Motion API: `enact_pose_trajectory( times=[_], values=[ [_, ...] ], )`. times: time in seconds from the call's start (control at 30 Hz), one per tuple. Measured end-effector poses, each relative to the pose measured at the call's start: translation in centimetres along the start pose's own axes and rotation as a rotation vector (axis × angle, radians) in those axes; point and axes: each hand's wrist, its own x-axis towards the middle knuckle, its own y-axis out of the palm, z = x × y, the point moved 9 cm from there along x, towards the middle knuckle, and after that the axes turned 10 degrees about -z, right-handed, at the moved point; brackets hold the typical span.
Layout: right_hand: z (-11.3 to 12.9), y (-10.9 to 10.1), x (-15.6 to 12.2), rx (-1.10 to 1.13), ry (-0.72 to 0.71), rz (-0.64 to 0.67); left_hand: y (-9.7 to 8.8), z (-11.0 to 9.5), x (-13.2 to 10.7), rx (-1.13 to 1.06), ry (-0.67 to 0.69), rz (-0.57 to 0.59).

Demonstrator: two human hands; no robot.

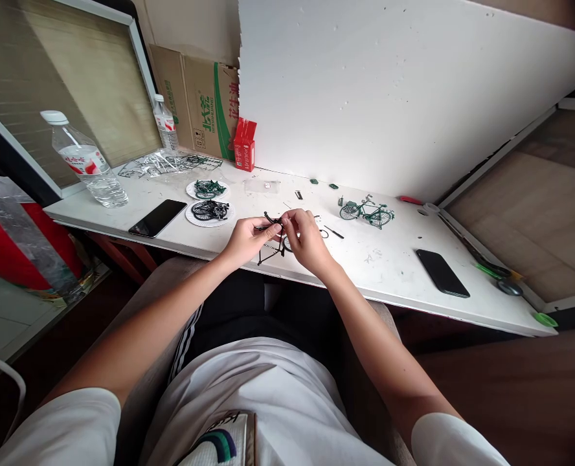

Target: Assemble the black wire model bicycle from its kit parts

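Note:
Both hands meet above the table's front edge around a black model bicycle frame (271,254). My left hand (250,241) is closed, pinching the frame between thumb and fingers. Close beside it, my right hand (307,241) is closed too, its thumb and fingertips at the top of the same frame; any small part between them is hidden. Part of a thin black wheel (287,244) shows behind the fingers. To the right of my right hand, a small black stick-like part (334,232) lies on the table. Farther right stands a green model bicycle (368,211).
On the white table (384,259), left, are two paper plates, one with black parts (210,210), one with green parts (208,188), plus a phone (158,218) and water bottle (86,162). A red box (245,145) stands behind. Another phone (441,272) lies right.

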Motion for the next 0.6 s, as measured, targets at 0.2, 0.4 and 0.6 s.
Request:
enact_pose_trajectory(
  times=[0.2,0.4,0.6],
  values=[
    [0.37,-0.04,0.01,-0.021,-0.029,-0.006,-0.03,0.23,0.05,-0.005,0.007,-0.01],
    [0.38,-0.13,0.02,-0.009,-0.032,-0.014,-0.23,0.55,0.06,0.015,0.051,-0.003],
    [0.4,-0.06,0.09,-0.033,-0.053,-0.016,-0.45,0.58,0.07,0.052,0.065,-0.011]
  ],
)
